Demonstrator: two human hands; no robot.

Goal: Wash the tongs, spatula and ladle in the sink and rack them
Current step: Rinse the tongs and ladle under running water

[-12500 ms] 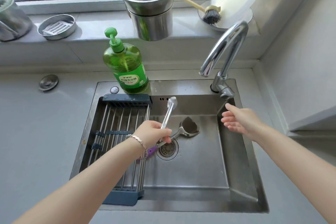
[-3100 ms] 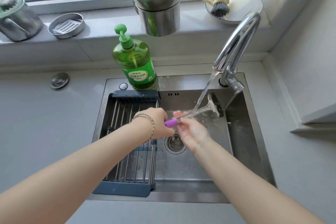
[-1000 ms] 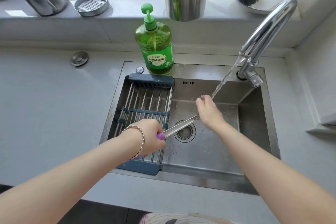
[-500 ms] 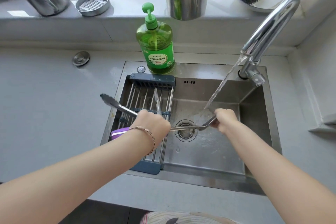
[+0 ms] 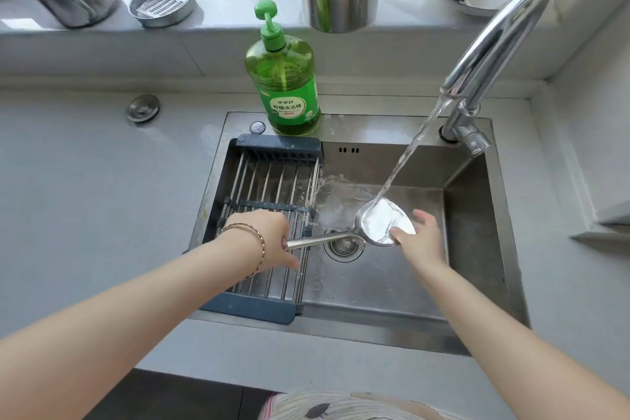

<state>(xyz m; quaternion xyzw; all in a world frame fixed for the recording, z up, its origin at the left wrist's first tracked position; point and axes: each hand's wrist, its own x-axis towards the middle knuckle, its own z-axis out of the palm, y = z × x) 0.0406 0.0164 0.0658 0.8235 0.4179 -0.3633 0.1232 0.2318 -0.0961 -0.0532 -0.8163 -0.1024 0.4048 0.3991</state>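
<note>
The only writing I can see is on the green soap bottle that stands at the back edge of the sink. Its green label carries a white band with a line of Chinese characters that look like 柠檬洗洁精. A smaller line of characters sits above that band, too small for me to make out. Below the band is a small red strip with tiny print, also unreadable, and a little white round mark sits at the label's lower right. Nothing else I see bears any text, number or sign.
</note>
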